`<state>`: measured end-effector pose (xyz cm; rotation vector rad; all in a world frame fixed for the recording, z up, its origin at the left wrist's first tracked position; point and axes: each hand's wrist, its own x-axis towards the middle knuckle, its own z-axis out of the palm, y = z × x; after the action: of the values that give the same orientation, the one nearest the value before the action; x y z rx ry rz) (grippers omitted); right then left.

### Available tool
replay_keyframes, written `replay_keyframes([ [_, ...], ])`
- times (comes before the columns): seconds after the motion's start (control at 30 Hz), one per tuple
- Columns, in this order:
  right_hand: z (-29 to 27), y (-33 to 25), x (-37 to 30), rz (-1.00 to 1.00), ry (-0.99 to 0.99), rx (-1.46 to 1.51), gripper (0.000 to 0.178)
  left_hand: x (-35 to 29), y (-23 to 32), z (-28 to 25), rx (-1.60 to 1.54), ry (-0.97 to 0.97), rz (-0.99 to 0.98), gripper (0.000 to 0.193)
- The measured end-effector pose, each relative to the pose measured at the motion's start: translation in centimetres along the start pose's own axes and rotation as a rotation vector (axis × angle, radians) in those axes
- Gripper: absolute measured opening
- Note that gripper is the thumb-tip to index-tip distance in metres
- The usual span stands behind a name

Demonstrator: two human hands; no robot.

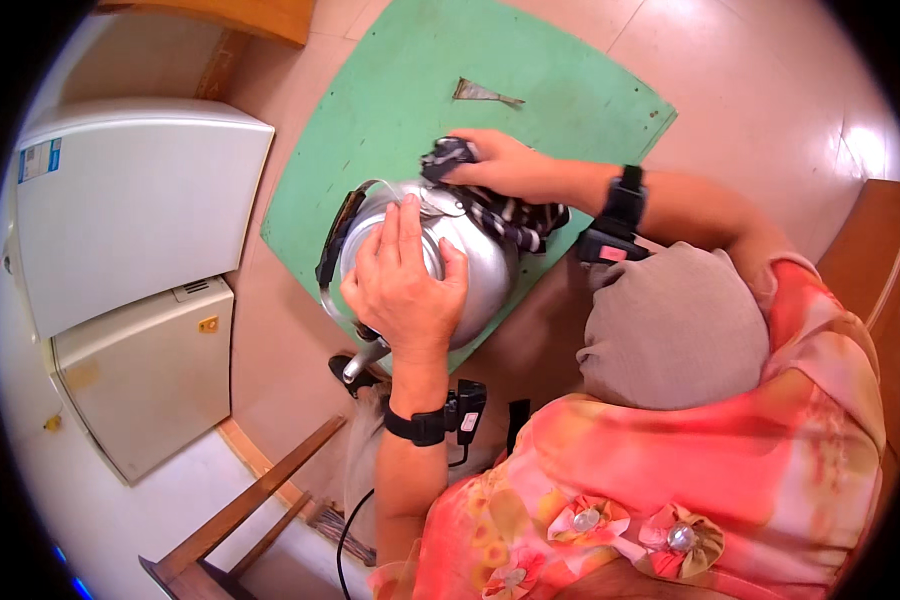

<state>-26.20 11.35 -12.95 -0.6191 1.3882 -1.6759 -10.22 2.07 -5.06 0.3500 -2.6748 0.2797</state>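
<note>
A silver metal kettle (pixel 490 275) rests on the green tabletop (pixel 390 95), its dark-gripped handle (pixel 340 240) folded over to the left. The spout (pixel 365 362) points toward the lower left. My left hand (pixel 410 280) lies over the kettle's lid with the fingers stretched out, covering much of it. Bunched in my right hand (pixel 500 165) is a dark cloth with light stripes (pixel 515 225), which hangs down along the kettle's far right side. My right fingers are closed round the cloth, beside the top of the kettle.
Toward the far edge of the tabletop lies a small wedge-shaped, grey-brown thing (pixel 482 93). A white two-door refrigerator (pixel 140 210) stands at the left. Wooden furniture (pixel 880 240) is at the right, and a wooden frame (pixel 240 500) at the lower left. A black cable (pixel 342 540) runs below my left wrist.
</note>
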Motion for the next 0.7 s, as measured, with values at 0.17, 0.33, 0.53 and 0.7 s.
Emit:
replay_keyframes([
  [0.17,1.2,0.1,0.9,-0.165,-0.154,-0.289,0.039,-0.5,-0.2,0.6,-0.007,-0.028,-0.030,0.052],
  [0.33,3.4,0.0,6.0,-0.120,0.021,-0.709,0.046,-0.2,-0.4,0.9,0.038,-0.024,-0.033,0.053],
  [0.53,1.3,-1.1,4.2,0.181,0.085,-0.620,0.041,0.1,-0.1,0.6,0.004,0.002,-0.028,0.051],
  [0.7,0.5,1.4,0.8,-0.327,-0.059,-0.341,0.037,-0.1,-0.3,0.9,0.045,-0.017,-0.048,0.051],
])
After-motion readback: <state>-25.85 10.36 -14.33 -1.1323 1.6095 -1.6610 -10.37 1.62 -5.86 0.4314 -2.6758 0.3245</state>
